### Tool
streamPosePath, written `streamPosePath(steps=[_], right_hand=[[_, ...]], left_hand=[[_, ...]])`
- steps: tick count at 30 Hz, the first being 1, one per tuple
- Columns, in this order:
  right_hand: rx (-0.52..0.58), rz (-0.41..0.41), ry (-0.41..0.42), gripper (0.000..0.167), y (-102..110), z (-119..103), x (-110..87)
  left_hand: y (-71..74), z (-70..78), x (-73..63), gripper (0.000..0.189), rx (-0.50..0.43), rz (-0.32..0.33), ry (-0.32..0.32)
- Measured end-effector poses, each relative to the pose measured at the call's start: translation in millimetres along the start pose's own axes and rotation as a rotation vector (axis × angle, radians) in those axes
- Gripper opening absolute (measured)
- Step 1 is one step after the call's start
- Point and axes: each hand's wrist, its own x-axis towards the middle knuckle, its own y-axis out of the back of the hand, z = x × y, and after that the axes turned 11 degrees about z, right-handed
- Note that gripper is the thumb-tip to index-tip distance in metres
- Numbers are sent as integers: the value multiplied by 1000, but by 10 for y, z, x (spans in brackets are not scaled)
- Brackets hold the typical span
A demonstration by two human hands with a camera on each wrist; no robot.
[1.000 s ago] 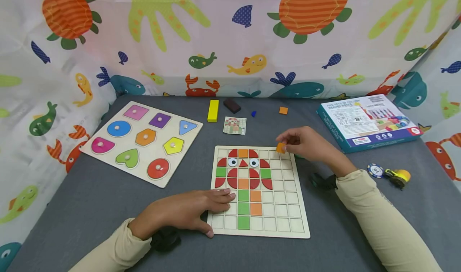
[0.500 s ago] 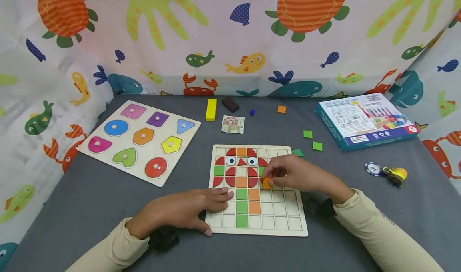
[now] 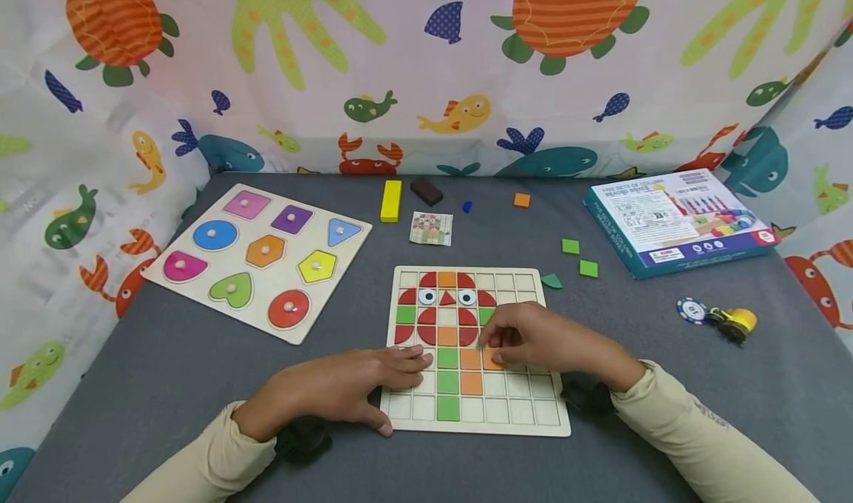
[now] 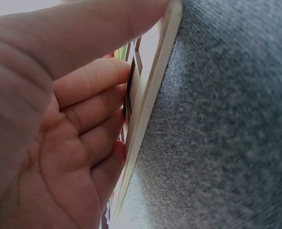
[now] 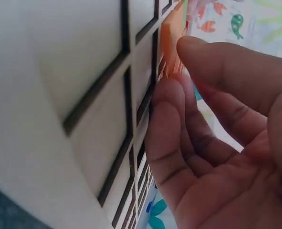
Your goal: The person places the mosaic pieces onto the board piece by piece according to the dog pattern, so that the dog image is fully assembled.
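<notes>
A wooden grid board [image 3: 496, 412] lies on the grey cloth, with red, green and orange tiles and two eye pieces set in its cells. My left hand [image 3: 346, 388] rests on the board's left side, fingers extended over the cells and thumb at the near left corner; its palm shows in the left wrist view. Over the board's right half, my right hand [image 3: 540, 340] pinches an orange square tile [image 3: 492, 359] by its edge. That tile is at a cell right of another orange tile [image 3: 470, 358]. In the right wrist view, the thumb touches the orange tile [image 5: 171, 38], which is partly hidden.
A shape-knob puzzle [image 3: 316, 307] lies to the left. Behind the board are a picture card [image 3: 431, 229], a yellow block [image 3: 390, 201], a brown block [image 3: 426, 191] and an orange tile [image 3: 522, 200]. Green tiles [image 3: 570, 247] and a box [image 3: 680, 221] lie on the right.
My right hand has carried the orange square tile from the board's far right corner toward me and left, down to a cell beside the orange tiles. The left hand has stayed put.
</notes>
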Motion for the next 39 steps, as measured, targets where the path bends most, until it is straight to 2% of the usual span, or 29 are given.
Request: streamPosePath(steps=[2,5,14,19,28,35,39], right_hand=[[-43,33,31,15,15,-3,20],[-87,83,28,14,95,8,62],[-131,276,-87,16,494,298,305],[-134,358,-147,24,642,478,461],[-128,447,-282,35,850,693,736],[-109,550,-405,33,1050,905,799],[-118,573,-433,31,1125,1007,833]], left_hand=[[7,0,-2,75,2,-1,3],[14,-3,1,77,1,-4,6],[18,-13,-6,78,8,4,0],[21,-20,-10,78,12,8,-4],[29,-25,-9,78,13,11,-11],[-5,-17,16,77,12,12,-23],[-7,-17,4,77,19,12,-23]])
